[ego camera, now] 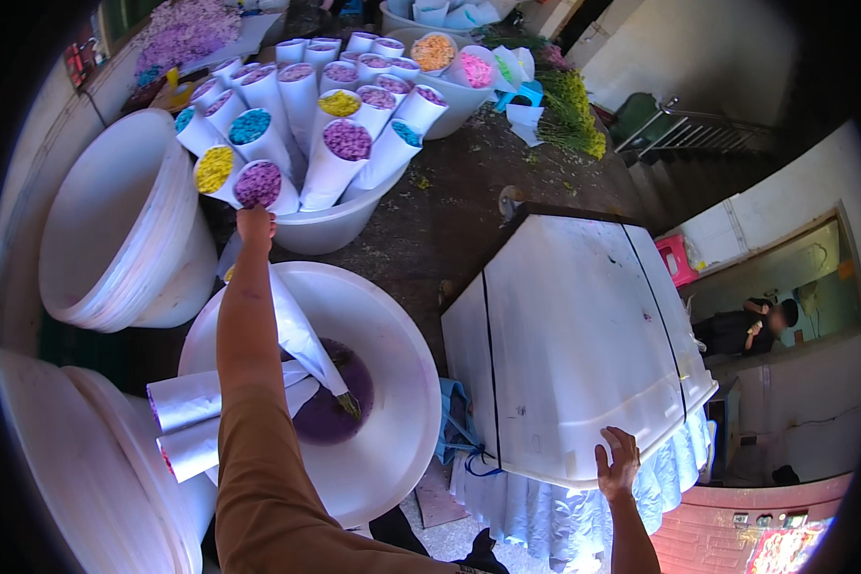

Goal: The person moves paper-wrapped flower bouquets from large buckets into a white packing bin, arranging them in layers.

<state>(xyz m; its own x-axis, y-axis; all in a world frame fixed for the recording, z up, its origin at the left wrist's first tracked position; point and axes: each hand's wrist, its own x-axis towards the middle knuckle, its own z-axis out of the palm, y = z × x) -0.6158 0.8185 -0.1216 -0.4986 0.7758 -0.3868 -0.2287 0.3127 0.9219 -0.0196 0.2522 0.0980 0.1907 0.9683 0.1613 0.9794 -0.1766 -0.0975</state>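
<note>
My left hand [256,226] reaches forward with curled fingers, at the lower rim of a paper-wrapped bunch of purple flowers [258,184]; whether the fingers grip it is hidden. That bunch stands among several purple, yellow and teal ones in a white plastic tub [330,233]. Below my forearm, a round white tub [402,344] holds purple liquid [333,423] and white paper cones; one cone [305,333] points its stems down at the liquid, its upper end partly hidden by my arm. My right hand [619,463] is open and empty, fingers spread, by the edge of a large white plastic bin [574,344].
Nested white tubs [125,229] stand at left, more large tubs [93,459] at lower left. Behind are orange and pink bunches [433,53] and loose yellow flowers [574,115]. Black straps cross the bin. A metal stair railing [696,129] is at right; a person [750,326] stands beyond a doorway.
</note>
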